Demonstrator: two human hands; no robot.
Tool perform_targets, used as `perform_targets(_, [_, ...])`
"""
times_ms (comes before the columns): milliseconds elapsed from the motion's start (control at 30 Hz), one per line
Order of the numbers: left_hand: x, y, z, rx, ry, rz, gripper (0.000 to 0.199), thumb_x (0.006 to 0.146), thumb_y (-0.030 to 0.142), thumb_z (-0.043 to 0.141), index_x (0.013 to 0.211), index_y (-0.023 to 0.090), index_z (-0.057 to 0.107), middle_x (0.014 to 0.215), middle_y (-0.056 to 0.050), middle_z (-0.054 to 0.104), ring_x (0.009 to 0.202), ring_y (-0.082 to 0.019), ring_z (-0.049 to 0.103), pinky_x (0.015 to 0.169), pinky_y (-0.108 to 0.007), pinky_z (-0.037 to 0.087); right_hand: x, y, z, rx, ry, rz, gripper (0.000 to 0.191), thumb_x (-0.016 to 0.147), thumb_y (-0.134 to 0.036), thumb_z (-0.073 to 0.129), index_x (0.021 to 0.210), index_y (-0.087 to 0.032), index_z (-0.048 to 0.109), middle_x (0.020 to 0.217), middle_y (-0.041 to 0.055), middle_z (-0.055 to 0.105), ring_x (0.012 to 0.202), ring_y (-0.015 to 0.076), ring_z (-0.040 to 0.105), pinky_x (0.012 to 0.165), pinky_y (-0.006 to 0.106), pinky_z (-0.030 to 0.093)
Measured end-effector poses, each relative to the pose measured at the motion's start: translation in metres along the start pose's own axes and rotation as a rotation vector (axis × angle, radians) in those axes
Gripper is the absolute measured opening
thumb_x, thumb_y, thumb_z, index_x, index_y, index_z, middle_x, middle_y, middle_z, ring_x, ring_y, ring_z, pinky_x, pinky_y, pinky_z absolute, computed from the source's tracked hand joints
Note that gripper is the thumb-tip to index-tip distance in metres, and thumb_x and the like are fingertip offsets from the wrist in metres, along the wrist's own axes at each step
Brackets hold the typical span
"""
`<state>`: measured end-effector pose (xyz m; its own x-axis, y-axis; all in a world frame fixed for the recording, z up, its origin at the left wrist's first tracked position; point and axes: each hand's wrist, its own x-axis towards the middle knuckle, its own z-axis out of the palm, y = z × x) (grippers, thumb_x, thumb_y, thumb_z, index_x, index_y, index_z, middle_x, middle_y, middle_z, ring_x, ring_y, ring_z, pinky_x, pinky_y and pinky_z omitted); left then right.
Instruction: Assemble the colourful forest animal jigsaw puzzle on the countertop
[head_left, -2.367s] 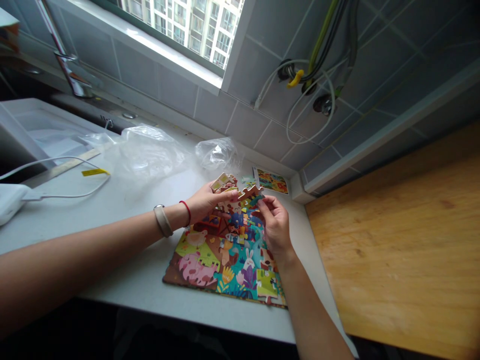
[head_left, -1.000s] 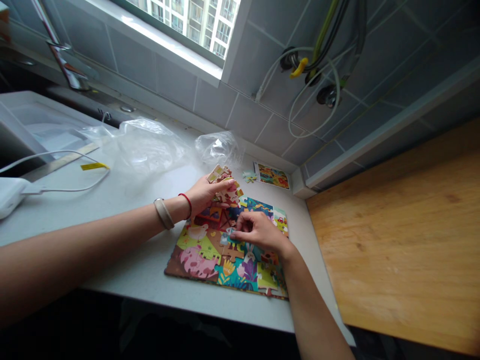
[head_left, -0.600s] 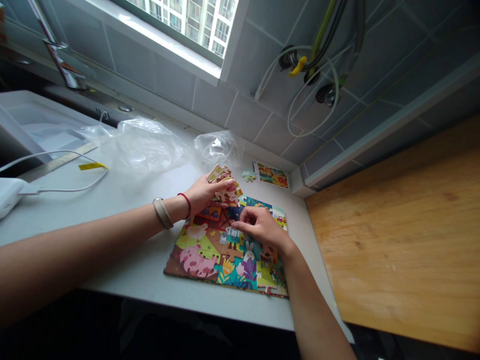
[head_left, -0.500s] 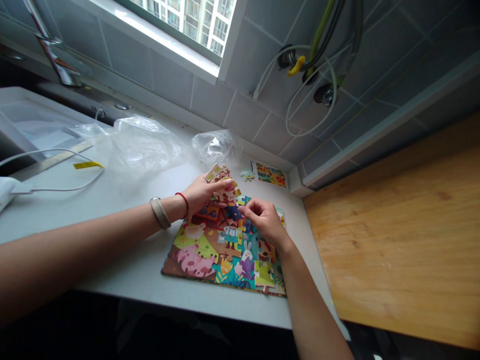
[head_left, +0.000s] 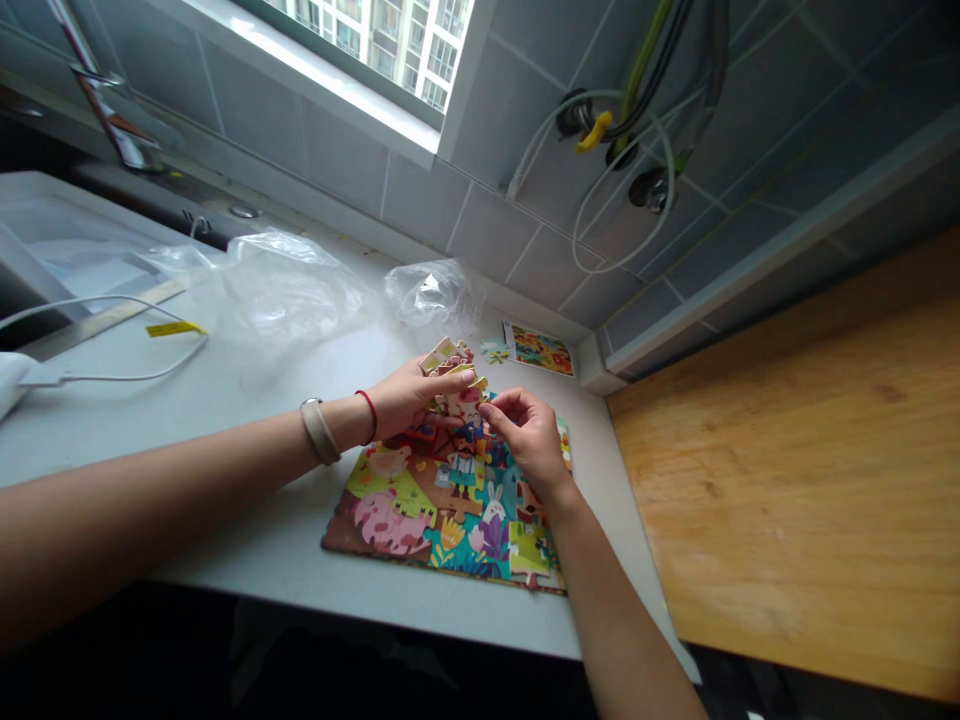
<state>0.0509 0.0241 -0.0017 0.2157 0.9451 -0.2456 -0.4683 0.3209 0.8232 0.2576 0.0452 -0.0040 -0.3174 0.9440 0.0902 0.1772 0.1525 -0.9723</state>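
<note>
A colourful jigsaw puzzle (head_left: 405, 500) lies near the counter's front edge, showing a pig, a rabbit and a figure in a hat. Over its upper part, my left hand (head_left: 420, 392) is closed on several loose puzzle pieces (head_left: 450, 358), the thumb pressed on top. Just to the right, my right hand (head_left: 523, 425) has thumb and index finger pinched together beside those pieces; what is between the fingertips is too small to name. A green and yellow piece (head_left: 529, 550) rests slightly raised at the puzzle's lower right.
Behind the puzzle are a printed picture card (head_left: 541, 350), a few pale pieces (head_left: 495, 351) and crumpled clear plastic bags (head_left: 289, 285). A white cable (head_left: 135, 378) lies at the left. A wooden board (head_left: 795, 470) stands at the right.
My left hand has moved slightly right and down with its pieces, closer to my right hand. My right hand has shifted a little, still pinched.
</note>
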Motion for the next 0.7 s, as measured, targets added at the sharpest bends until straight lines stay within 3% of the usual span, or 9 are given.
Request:
perform_targets(267, [-0.002,0.004,0.002,-0.024,0.02,-0.004,0.05,0.073,0.041,0.095,0.11,0.021,0.068,0.113,-0.01,0.077,0.095,-0.023,0.076,0.066,-0.028,0.065,0.003,0.002,-0.004,0.113,0.064,0.04,0.038,0.076,-0.052,0.088,0.082,-0.02,0.069,0.074,-0.0003,0.069,0.064,0.0138,0.063,0.062,0.026,0.053])
perform_targets(433, [-0.003,0.006,0.003,-0.006,0.063,0.009,0.051,0.073,0.04,0.095,0.11,0.021,0.067,0.113,-0.01,0.076,0.093,-0.023,0.076,0.064,-0.029,0.066,0.004,0.007,-0.009,0.17,0.108,0.069,0.036,0.08,-0.051,0.084,0.099,-0.021,0.076,0.085,0.0011,0.073,0.069,0.0145,0.064,0.066,0.028,0.056])
perform_targets(600, [-0.002,0.006,0.002,0.0,0.06,0.012,0.05,0.076,0.041,0.093,0.113,0.021,0.066,0.115,-0.011,0.076,0.093,-0.024,0.077,0.065,-0.029,0.065,0.004,0.0,-0.013,0.058,0.029,0.066,0.042,0.074,-0.052,0.088,0.1,-0.02,0.081,0.089,0.0056,0.078,0.075,0.0183,0.069,0.072,0.031,0.058])
perform_targets(700, [-0.001,0.005,0.001,0.004,0.058,0.009,0.05,0.078,0.041,0.091,0.116,0.023,0.066,0.116,-0.01,0.076,0.092,-0.024,0.078,0.066,-0.029,0.065,0.003,-0.006,-0.019,0.011,-0.132,0.11,0.039,0.071,-0.049,0.091,0.094,-0.019,0.082,0.089,0.0062,0.08,0.077,0.0199,0.071,0.074,0.033,0.059])
